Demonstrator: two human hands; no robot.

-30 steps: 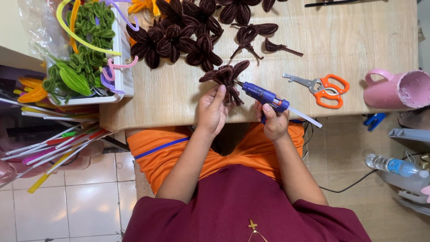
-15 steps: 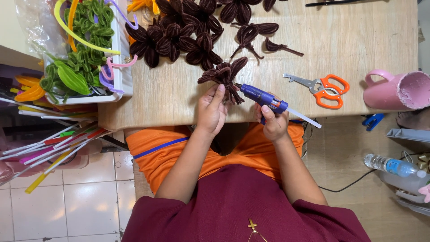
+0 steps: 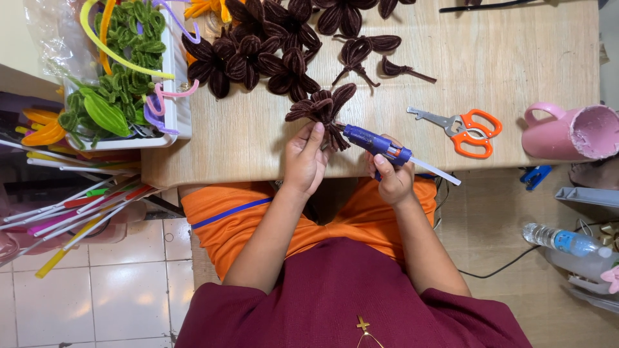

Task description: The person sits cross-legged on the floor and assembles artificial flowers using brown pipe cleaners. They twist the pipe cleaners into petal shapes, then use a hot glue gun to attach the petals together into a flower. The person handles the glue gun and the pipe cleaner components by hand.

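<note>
Here the left hand (image 3: 304, 161) pinches a dark brown pipe-cleaner flower (image 3: 322, 109) above the bench (image 3: 503, 58) edge, fingers closed on its base. The right hand (image 3: 392, 182) grips a blue glue gun (image 3: 377, 143), nozzle touching the flower. Orange-handled scissors (image 3: 465, 125) lie nearby.

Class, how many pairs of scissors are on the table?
1: the orange-handled scissors lie on the table, right of the glue gun. Others may be hidden out of frame.
</note>
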